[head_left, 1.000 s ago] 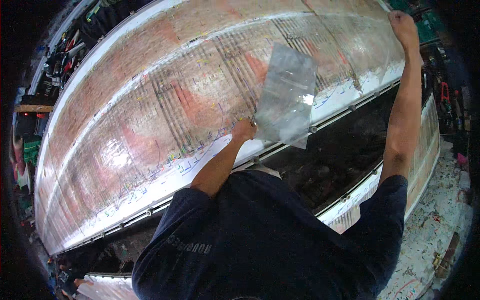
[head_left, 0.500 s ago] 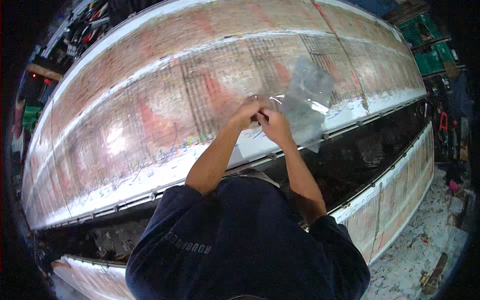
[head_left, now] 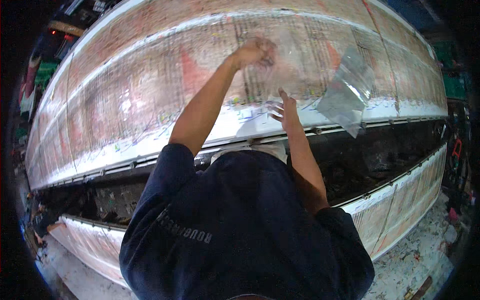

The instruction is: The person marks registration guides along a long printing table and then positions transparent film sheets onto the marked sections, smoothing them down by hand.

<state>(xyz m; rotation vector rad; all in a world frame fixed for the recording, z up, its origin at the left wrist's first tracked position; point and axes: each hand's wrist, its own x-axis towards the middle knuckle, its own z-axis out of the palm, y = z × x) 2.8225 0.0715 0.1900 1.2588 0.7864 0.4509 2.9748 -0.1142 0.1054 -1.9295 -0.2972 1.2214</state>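
My left hand (head_left: 255, 54) is raised over the streaked, paint-spattered curved panel (head_left: 150, 85), its fingers smeared by motion beside a faint translucent patch, perhaps clear film (head_left: 284, 57). Whether it grips this I cannot make out. Lower and to the right, my right hand (head_left: 285, 111) has its fingers spread, just short of the panel's white lower band or over it. A grey translucent sheet (head_left: 342, 92) with shiny highlights lies at a slant on the panel, right of both hands, its lower corner overhanging the rail.
A railed edge (head_left: 318, 131) borders a dark gap below the panel, with another streaked panel (head_left: 395, 210) beyond at lower right and lower left. Green crates (head_left: 452, 75), a red tool (head_left: 456, 150) and clutter line the sides. A person (head_left: 40, 225) shows at far left. The floor (head_left: 420, 260) is speckled.
My hands have parted: the left moved up, the right opened lower down. Earlier the right came from the upper right to join the left. The grey sheet sits farther right in view.
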